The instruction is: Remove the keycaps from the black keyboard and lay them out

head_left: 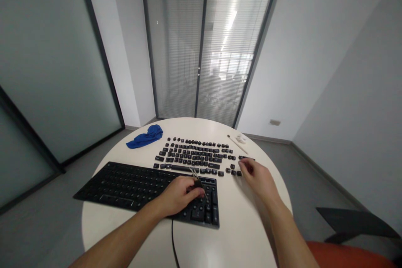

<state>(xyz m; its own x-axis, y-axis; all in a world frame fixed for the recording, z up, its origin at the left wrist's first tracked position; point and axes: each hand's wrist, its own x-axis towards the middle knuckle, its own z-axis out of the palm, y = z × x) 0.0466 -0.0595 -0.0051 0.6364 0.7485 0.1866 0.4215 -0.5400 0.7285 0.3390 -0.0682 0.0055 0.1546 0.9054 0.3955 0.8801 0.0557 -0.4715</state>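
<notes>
A black keyboard (125, 186) lies slightly turned on the round table, most of its keycaps off on the left and middle. Keycaps still sit on its number pad at the right end. My left hand (180, 194) rests over that end, closed around a keycap puller (197, 182) whose thin wires point up and away from me. Beyond the keyboard, loose black keycaps (191, 153) are laid out in rows. At the right end of these rows is my right hand (259, 180), its fingers curled together beside several keycaps; whatever may be in them is hidden.
A crumpled blue cloth (146, 136) lies at the table's far left. On the far right are a thin brush (238, 144) and a small white item (241, 138). The keyboard's cable (173, 240) runs toward me. A red chair seat (342, 255) stands at the lower right.
</notes>
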